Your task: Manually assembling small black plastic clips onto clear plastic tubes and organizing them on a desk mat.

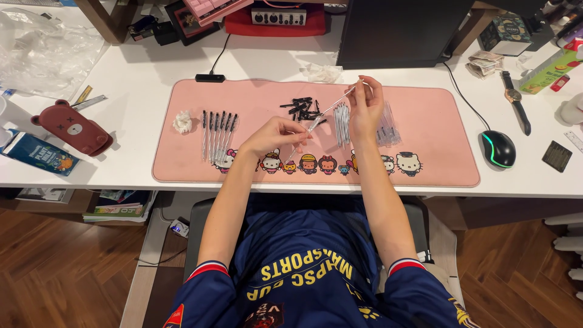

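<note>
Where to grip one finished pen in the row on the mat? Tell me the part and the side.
Grip a finished pen at mid-barrel, coming from straight above. The pens lie flat, side by side and close together on the pink mat, so fingers would probably fit best pinching across the barrel from the top.

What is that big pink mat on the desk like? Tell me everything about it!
The pink mat is a long, flat rectangle with rounded corners that looks soft. It lies flat on the white desk, in front of the person. A row of little cartoon animal figures runs along its near edge. On it lie a row of finished pens, a pile of small black parts, a bundle of thin refills, clear tubes and a crumpled white bit. Both hands hover just above it.
</note>
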